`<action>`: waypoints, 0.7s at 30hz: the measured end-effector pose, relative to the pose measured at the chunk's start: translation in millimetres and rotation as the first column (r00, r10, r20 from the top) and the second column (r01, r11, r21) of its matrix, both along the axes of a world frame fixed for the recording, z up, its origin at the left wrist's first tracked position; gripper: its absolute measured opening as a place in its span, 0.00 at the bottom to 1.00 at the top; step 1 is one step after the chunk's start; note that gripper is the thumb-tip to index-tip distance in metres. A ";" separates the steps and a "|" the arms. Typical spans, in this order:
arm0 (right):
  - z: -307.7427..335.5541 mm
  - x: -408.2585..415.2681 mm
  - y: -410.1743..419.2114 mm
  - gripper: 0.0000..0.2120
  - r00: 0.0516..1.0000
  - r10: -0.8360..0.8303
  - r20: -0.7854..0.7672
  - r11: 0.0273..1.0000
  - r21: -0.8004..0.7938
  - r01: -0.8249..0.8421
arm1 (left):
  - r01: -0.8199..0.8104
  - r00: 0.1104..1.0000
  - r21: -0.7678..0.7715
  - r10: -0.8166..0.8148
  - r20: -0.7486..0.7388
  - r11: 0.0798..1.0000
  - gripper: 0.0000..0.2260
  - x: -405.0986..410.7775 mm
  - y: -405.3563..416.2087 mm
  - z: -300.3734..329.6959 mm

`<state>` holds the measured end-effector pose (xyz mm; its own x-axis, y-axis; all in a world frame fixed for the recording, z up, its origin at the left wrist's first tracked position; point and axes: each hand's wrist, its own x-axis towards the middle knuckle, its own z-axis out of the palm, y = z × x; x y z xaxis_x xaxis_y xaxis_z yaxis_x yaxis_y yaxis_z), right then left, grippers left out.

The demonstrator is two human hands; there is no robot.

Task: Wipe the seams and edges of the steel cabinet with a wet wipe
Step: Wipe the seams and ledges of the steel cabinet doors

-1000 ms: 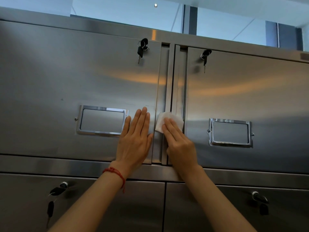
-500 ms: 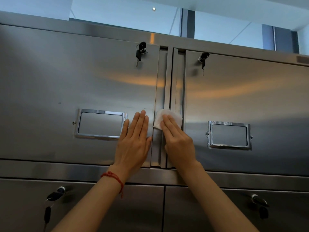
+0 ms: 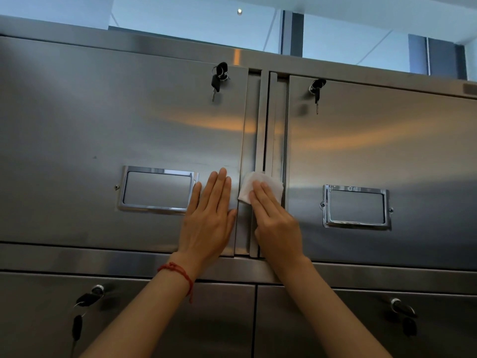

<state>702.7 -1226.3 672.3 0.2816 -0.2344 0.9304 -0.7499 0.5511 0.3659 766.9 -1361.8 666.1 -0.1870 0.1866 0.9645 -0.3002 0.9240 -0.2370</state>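
Fingers (image 3: 260,200) of the right hand (image 3: 277,223) are laid straight and flat on a white wet wipe (image 3: 259,186), which is pressed against the vertical seam (image 3: 265,125) between the two upper doors of the steel cabinet (image 3: 103,120); nothing is clenched, the wipe being pinned under the fingertips rather than wrapped by them. The wipe is seen about level with the label frames, its crumpled upper edge showing above the fingertips. The left hand (image 3: 210,220) is spread flat and released on the left door, just beside the seam, with nothing held in it. A red string bracelet (image 3: 180,273) is worn on the left wrist. A chrome label frame (image 3: 157,188) is fixed to the left door, touched or nearly touched by the outermost left finger, and a second label frame (image 3: 357,208) is fixed to the right door, well apart from the right hand. Keys (image 3: 218,80) are hung from a lock near the top of the left door, and another set of keys (image 3: 316,93) from the lock on the right door. Below a horizontal steel rail, two lower doors are seen, each with its own lock and dark key fob. Above the cabinet, a pale ceiling and window panes are visible.
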 end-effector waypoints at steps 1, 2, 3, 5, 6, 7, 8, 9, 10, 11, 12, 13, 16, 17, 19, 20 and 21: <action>-2.8 -0.2 1.0 0.22 1.000 0.000 -0.001 1.000 0.010 0.000 | -0.002 1.000 -0.001 0.002 0.005 1.000 0.25 -0.1 -0.1 0.0; -2.8 -0.5 2.1 0.22 1.000 0.000 -0.009 1.000 0.016 0.000 | -0.002 1.000 -0.001 0.002 0.006 1.000 0.25 0.0 0.0 -0.1; 0.3 -0.8 3.0 0.21 1.000 0.003 -0.019 1.000 0.014 -0.003 | -0.001 1.000 0.001 0.001 0.006 1.000 0.25 -0.2 0.1 0.1; 12.0 0.0 3.2 0.20 1.000 0.009 -0.027 1.000 -0.002 -0.009 | 0.002 1.000 0.007 -0.002 0.005 1.000 0.25 -1.3 0.0 0.3; 18.0 0.6 2.8 0.20 1.000 0.010 -0.025 1.000 -0.016 -0.011 | 0.001 1.000 0.008 -0.001 0.005 1.000 0.25 -1.8 -0.3 0.1; 22.6 1.0 2.1 0.20 1.000 0.012 -0.022 1.000 -0.028 -0.013 | 0.000 1.000 0.007 0.000 0.005 1.000 0.26 -2.3 -0.7 0.1; 24.1 1.1 1.1 0.20 1.000 0.015 -0.016 0.999 -0.035 -0.015 | -0.001 1.000 0.005 0.001 0.003 1.000 0.26 -2.5 -1.2 -0.1; 22.7 0.8 0.1 0.21 1.000 0.019 -0.011 0.999 -0.037 -0.019 | 0.001 1.000 0.002 -0.001 0.001 1.000 0.25 -2.5 -1.7 -0.2; 18.9 0.3 -0.7 0.20 1.000 0.024 -0.010 0.999 -0.034 -0.024 | 0.004 1.000 0.000 -0.004 0.000 1.000 0.25 -2.4 -1.9 -0.3; 13.9 -0.3 -1.3 0.19 0.999 0.028 -0.018 0.999 -0.030 -0.029 | 0.004 1.000 0.000 -0.004 -0.002 1.000 0.25 -2.1 -1.9 -0.4; 9.4 -1.0 -1.4 0.18 0.999 0.031 -0.032 0.999 -0.026 -0.032 | -0.002 1.000 0.002 0.002 -0.003 1.000 0.25 -1.6 -1.6 -0.6; 6.8 -1.6 -1.2 0.17 0.999 0.029 -0.045 0.999 -0.025 -0.030 | -0.010 1.000 0.003 0.010 -0.001 1.000 0.25 -1.4 -1.2 -0.5; 11.6 -2.3 0.4 0.17 0.999 0.015 -0.051 1.000 -0.022 -0.016 | -0.014 1.000 0.009 0.014 0.005 1.000 0.25 -1.4 -0.6 0.1; 15.3 -2.3 0.6 0.19 0.999 0.011 -0.040 1.000 -0.022 -0.012 | -0.012 1.000 0.011 0.012 0.006 1.000 0.25 -1.7 -0.6 0.3; 20.6 -1.6 0.2 0.21 1.000 0.015 -0.012 1.000 -0.025 -0.016 | -0.012 1.000 0.010 0.012 0.007 1.000 0.25 -1.9 -0.7 0.6; 21.0 -0.9 -0.4 0.22 1.000 0.020 -0.001 0.999 -0.030 -0.020 | -0.012 1.000 0.009 0.012 0.008 1.000 0.25 -1.9 -0.8 0.4; 19.9 -0.3 -1.4 0.22 1.000 0.025 0.005 0.999 -0.036 -0.024 | -0.013 1.000 0.008 0.013 0.009 1.000 0.25 -1.8 -0.9 0.1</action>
